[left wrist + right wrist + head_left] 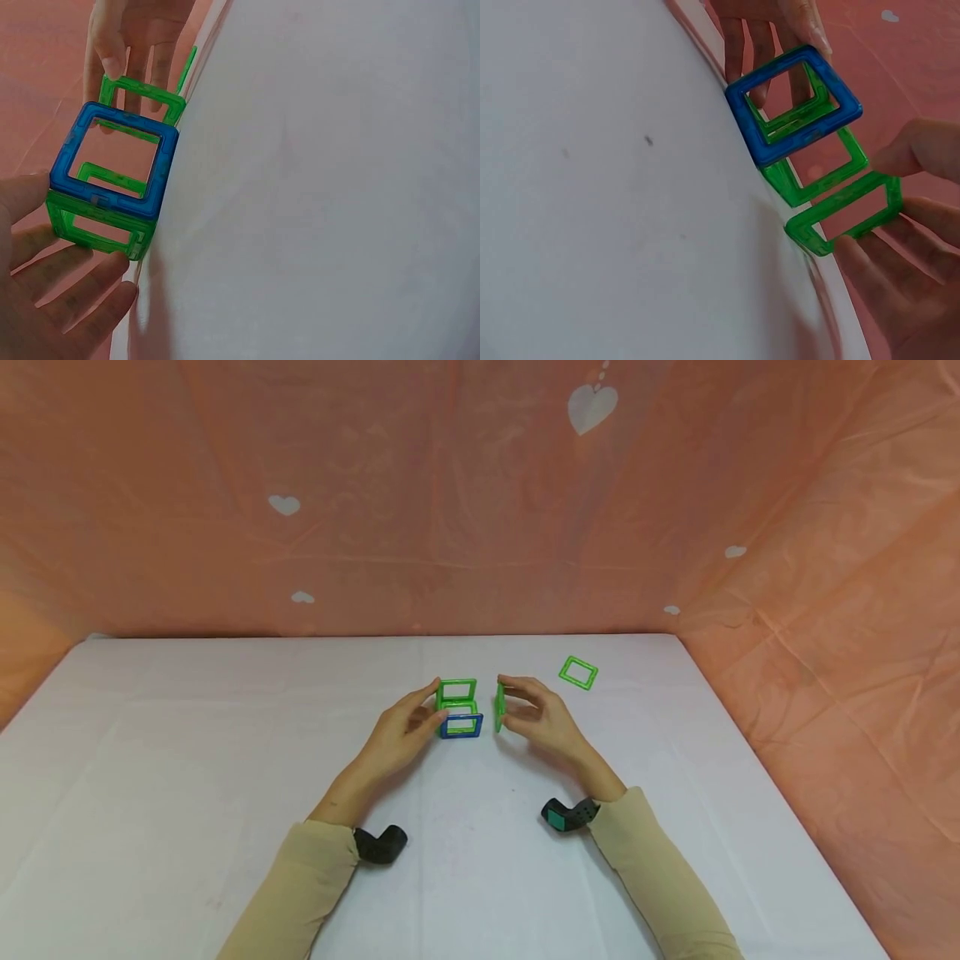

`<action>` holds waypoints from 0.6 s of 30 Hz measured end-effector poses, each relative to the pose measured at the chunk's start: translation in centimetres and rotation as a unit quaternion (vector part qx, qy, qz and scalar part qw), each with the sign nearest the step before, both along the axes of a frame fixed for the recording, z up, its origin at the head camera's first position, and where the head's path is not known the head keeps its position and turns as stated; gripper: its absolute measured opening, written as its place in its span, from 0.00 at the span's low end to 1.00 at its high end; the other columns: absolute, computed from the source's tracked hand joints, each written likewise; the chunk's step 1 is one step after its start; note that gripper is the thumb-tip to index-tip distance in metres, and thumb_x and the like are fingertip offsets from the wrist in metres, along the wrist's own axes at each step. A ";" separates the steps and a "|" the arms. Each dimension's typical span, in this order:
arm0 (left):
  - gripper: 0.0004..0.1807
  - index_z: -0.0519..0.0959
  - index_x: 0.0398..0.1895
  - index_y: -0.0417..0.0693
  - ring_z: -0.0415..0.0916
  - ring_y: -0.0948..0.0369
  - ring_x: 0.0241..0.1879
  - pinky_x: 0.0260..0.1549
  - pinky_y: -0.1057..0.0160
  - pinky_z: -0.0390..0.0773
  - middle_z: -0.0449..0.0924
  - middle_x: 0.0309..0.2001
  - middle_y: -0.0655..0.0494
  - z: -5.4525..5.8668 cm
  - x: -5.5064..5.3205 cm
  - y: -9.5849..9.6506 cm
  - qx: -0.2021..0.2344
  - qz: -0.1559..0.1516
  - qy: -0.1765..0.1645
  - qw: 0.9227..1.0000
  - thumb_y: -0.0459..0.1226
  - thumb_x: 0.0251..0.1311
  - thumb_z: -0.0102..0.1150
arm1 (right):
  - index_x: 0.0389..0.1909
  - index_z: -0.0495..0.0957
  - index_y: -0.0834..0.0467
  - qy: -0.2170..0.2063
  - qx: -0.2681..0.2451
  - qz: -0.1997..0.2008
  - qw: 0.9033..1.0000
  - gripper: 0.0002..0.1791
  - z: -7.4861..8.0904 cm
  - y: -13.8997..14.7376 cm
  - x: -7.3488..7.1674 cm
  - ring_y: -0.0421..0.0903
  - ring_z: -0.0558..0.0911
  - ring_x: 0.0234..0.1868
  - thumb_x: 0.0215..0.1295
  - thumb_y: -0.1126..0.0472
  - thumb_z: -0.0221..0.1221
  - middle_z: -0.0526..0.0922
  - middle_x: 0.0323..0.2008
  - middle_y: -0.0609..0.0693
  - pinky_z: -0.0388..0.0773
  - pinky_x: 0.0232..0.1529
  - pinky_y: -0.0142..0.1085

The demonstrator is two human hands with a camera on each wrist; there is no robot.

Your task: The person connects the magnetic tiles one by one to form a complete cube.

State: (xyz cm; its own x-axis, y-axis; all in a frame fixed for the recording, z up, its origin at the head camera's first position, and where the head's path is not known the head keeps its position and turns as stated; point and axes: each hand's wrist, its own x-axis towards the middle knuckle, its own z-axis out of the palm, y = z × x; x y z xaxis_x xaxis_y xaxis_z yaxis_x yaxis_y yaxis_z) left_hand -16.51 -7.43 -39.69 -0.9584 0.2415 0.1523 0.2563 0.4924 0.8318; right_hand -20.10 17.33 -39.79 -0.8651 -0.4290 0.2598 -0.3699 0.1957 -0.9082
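Pink drape (480, 485) with white hearts hangs behind and to the right. White surface (187, 735) carries everything.

Near the middle of the surface stands a part-built box (459, 708) of square frame tiles: blue tile (461, 726) as the near wall, green tiles behind and at the left, right side not yet closed. Wrist views confirm an open-topped shell, blue face toward the person.

Left hand (401, 735) sits at the box's left side, fingers (67, 300) loosely curved against the green wall, thumb at the near corner. It steadies the wall; whether the fingers truly grip it I cannot tell for certain, but they are curled round that edge.

Right hand (536, 714) holds a loose tile (499, 706) upright and edge-on, just beside the open right side, not yet touching in the head view. Fingers (870, 262) and thumb pinch the tile at its far rim; right wrist view shows it tilted a little against the box's lower edge, close to mating.

Spare tile (578, 672) lies flat well apart, back right on the surface. Black wrist cameras sit on both beige sleeves.

Judgement: step in hand is closing the fourth wall. The next move seems to call for bringing the loose tile square to the blue and rear edges so they catch, left hand bracing so the shell does not slide or fold. The spare tile likely serves as a lid afterwards.
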 end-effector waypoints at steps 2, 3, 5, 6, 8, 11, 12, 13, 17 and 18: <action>0.31 0.58 0.72 0.42 0.77 0.44 0.53 0.53 0.46 0.76 0.70 0.62 0.38 0.1 0.0 0.0 -0.001 0.000 -0.001 1.000 0.39 0.69 0.53 | 0.63 0.66 0.72 -0.005 -0.001 0.003 1.000 0.32 0.1 -0.1 -0.1 0.62 0.69 0.64 0.55 0.78 0.61 0.68 0.62 0.67 0.72 0.61 0.50; 0.31 0.58 0.73 0.43 0.77 0.44 0.53 0.53 0.46 0.76 0.70 0.62 0.38 0.1 0.0 0.0 0.000 0.000 -0.002 1.000 0.39 0.69 0.53 | 0.63 0.66 0.71 -0.007 -0.002 0.006 1.000 0.32 0.2 -0.2 -0.2 0.62 0.69 0.64 0.55 0.78 0.61 0.68 0.62 0.66 0.72 0.61 0.49; 0.31 0.58 0.73 0.43 0.77 0.44 0.53 0.52 0.46 0.76 0.70 0.62 0.38 0.2 0.0 0.0 0.003 -0.001 -0.002 1.000 0.39 0.69 0.53 | 0.63 0.66 0.71 -0.008 -0.003 0.011 1.000 0.32 0.3 -0.4 -0.3 0.62 0.69 0.65 0.55 0.78 0.61 0.68 0.62 0.66 0.72 0.61 0.50; 0.31 0.58 0.73 0.42 0.77 0.43 0.53 0.52 0.46 0.76 0.70 0.62 0.37 0.2 0.0 0.0 0.002 -0.003 0.000 1.000 0.39 0.69 0.53 | 0.63 0.66 0.71 -0.007 -0.002 0.013 1.000 0.32 0.4 -0.5 -0.4 0.62 0.69 0.65 0.55 0.78 0.61 0.68 0.62 0.66 0.71 0.61 0.50; 0.31 0.58 0.73 0.43 0.77 0.44 0.53 0.52 0.46 0.76 0.70 0.62 0.38 0.2 -0.1 0.1 0.006 -0.003 -0.003 1.000 0.39 0.69 0.53 | 0.63 0.66 0.71 -0.007 -0.001 0.016 1.000 0.32 0.5 -0.7 -0.5 0.62 0.69 0.64 0.55 0.77 0.61 0.68 0.62 0.66 0.72 0.61 0.50; 0.31 0.58 0.73 0.44 0.77 0.44 0.54 0.52 0.47 0.76 0.70 0.62 0.38 0.3 -0.1 0.1 0.008 -0.005 -0.009 1.000 0.40 0.69 0.52 | 0.63 0.67 0.70 -0.012 -0.001 0.016 1.000 0.32 0.6 -0.9 -0.6 0.62 0.70 0.64 0.55 0.77 0.61 0.69 0.62 0.66 0.72 0.61 0.49; 0.31 0.58 0.73 0.44 0.77 0.44 0.54 0.52 0.47 0.76 0.70 0.62 0.39 0.3 -0.1 0.1 0.008 -0.005 -0.012 1.000 0.40 0.69 0.52 | 0.63 0.67 0.71 -0.013 -0.002 0.019 1.000 0.32 0.7 -1.0 -0.6 0.62 0.70 0.64 0.55 0.77 0.61 0.69 0.62 0.66 0.72 0.61 0.49; 0.31 0.58 0.73 0.45 0.77 0.44 0.54 0.52 0.47 0.76 0.70 0.62 0.39 0.3 -0.1 0.1 0.010 -0.004 -0.015 1.000 0.40 0.69 0.52 | 0.63 0.66 0.71 -0.014 -0.006 0.023 1.000 0.32 0.7 -1.1 -0.5 0.63 0.70 0.63 0.55 0.77 0.61 0.69 0.62 0.67 0.72 0.61 0.49; 0.31 0.58 0.73 0.45 0.77 0.44 0.53 0.52 0.46 0.76 0.70 0.62 0.39 0.1 -0.1 0.0 0.008 -0.003 -0.011 1.000 0.40 0.69 0.52 | 0.63 0.66 0.73 -0.015 -0.015 0.036 0.999 0.31 0.6 -1.4 -0.6 0.64 0.71 0.62 0.56 0.78 0.60 0.69 0.61 0.69 0.73 0.60 0.47; 0.31 0.58 0.73 0.45 0.77 0.44 0.53 0.52 0.46 0.76 0.70 0.62 0.39 0.0 -0.1 0.0 0.009 -0.002 -0.010 1.000 0.40 0.69 0.52 | 0.63 0.66 0.73 -0.014 -0.016 0.038 0.999 0.31 0.5 -1.4 -0.6 0.64 0.71 0.62 0.56 0.78 0.60 0.69 0.61 0.69 0.73 0.60 0.47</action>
